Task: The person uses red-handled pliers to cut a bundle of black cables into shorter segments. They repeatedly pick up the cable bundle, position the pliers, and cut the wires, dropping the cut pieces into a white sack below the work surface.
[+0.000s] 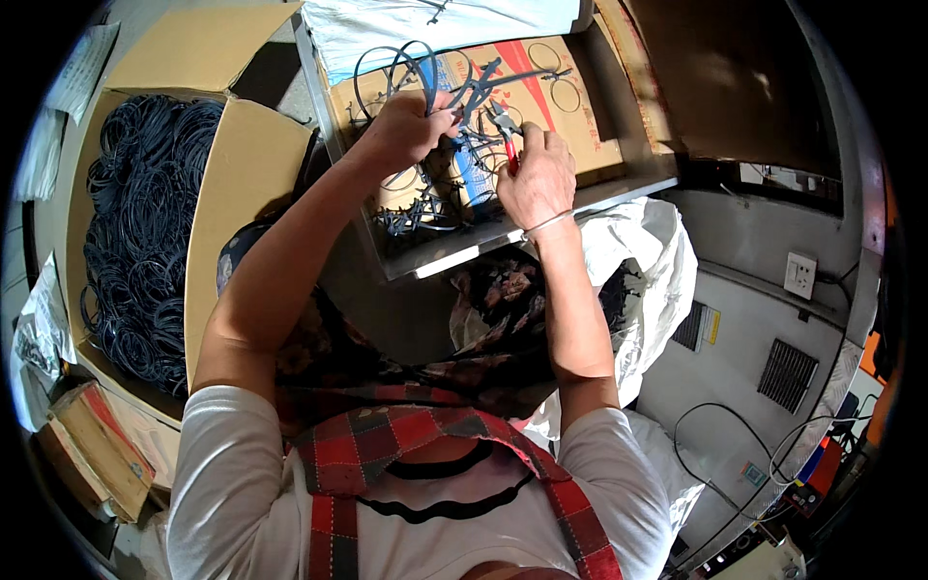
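My left hand (409, 129) grips a black plastic molding (480, 93), with thin rings looping up past the fingers and a branched stem reaching right. In my right hand (540, 177) is a pair of red-handled side cutters (512, 151). Their metal jaws point up and left, close to the molding; whether they touch it I cannot tell. Both hands are over a metal-edged tray (500, 235) lined with printed cardboard (587, 109). Small black branched plastic pieces (413, 215) lie heaped at its near left, and some thin rings (564, 96) rest on the cardboard.
To the left stands an open cardboard box (250, 152) full of black plastic rings (156, 196). A white woven sack (663, 246) with black pieces hangs below the tray's right side. At right, a grey machine panel (696, 377) carries a socket (800, 275) and loose cables (714, 406).
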`<state>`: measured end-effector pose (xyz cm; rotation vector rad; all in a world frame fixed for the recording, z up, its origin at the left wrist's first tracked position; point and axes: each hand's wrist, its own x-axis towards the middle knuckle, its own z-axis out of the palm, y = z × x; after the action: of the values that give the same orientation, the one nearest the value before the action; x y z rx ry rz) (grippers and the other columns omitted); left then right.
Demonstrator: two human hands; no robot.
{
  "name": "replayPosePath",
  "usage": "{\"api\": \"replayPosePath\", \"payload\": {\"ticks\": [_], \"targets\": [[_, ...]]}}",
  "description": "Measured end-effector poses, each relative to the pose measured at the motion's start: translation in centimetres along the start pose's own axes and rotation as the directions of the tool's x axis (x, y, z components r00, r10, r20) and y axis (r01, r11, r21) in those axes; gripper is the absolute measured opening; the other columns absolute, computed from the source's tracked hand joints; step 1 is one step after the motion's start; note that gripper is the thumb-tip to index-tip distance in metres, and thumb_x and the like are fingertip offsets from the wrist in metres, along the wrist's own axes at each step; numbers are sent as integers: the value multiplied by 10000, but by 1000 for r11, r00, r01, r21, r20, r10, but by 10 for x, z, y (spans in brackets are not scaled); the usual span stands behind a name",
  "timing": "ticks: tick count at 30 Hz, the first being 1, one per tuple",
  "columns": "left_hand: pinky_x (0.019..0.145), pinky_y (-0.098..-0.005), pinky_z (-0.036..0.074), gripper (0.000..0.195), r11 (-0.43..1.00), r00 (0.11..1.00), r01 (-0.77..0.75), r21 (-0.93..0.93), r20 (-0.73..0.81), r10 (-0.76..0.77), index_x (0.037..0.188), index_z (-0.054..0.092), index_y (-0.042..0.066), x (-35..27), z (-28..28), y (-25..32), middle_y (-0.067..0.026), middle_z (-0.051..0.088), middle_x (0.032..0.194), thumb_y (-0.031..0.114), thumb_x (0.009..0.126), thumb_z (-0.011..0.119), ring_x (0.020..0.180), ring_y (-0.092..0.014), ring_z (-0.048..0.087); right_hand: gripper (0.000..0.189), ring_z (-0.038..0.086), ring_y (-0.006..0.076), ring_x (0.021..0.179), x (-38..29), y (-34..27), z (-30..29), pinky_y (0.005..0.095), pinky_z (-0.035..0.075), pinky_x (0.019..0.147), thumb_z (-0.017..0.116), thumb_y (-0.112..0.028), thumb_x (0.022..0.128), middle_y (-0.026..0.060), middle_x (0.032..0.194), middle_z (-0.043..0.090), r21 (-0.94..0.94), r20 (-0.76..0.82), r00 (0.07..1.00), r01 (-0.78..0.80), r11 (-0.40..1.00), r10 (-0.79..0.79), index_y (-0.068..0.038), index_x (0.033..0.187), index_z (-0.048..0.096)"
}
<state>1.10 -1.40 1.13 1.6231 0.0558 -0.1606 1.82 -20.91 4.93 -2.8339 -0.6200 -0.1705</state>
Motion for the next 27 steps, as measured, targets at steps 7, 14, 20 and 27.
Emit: {"api": "replayPosePath", "payload": {"ticks": [7, 14, 20, 27], "targets": [[617, -259, 411, 167, 997, 999, 21, 81, -41, -18, 886, 591, -21, -2, 5, 4, -22, 597, 723, 121, 883, 501, 647, -82, 500, 451, 521, 341, 919, 0, 2, 0, 448, 370, 802, 629, -129, 669, 189, 939, 552, -42, -24, 1000, 14, 999, -15, -24, 1096, 530], [611, -274, 411, 182, 962, 996, -83, 260, 1, 86, 800, 589, 2, 0, 3, -1, -40, 561, 643, 154, 883, 533, 614, -103, 496, 278, 568, 329, 847, 3, 6, -3, 423, 439, 737, 630, -146, 678, 173, 859, 588, -75, 17, 999, 34, 997, -33, -7, 910, 567], [593, -278, 413, 227, 975, 1000, -30, 220, -2, 31, 771, 593, 3, 1, 2, 0, -43, 557, 604, 189, 894, 550, 583, -107, 487, 208, 610, 328, 830, 5, 2, -9, 410, 490, 709, 620, -129, 688, 190, 828, 613, -7, 102, 991, -85, 996, 85, 4, 841, 576], [554, -241, 372, 239, 997, 996, 35, 68, 81, -40, 754, 623, 26, 3, -5, 5, 21, 520, 580, 182, 914, 538, 562, -56, 433, 296, 586, 361, 888, 3, 3, -4, 433, 477, 755, 619, -161, 711, 211, 887, 599, 80, 151, 985, -97, 992, 84, 16, 933, 535]]}}
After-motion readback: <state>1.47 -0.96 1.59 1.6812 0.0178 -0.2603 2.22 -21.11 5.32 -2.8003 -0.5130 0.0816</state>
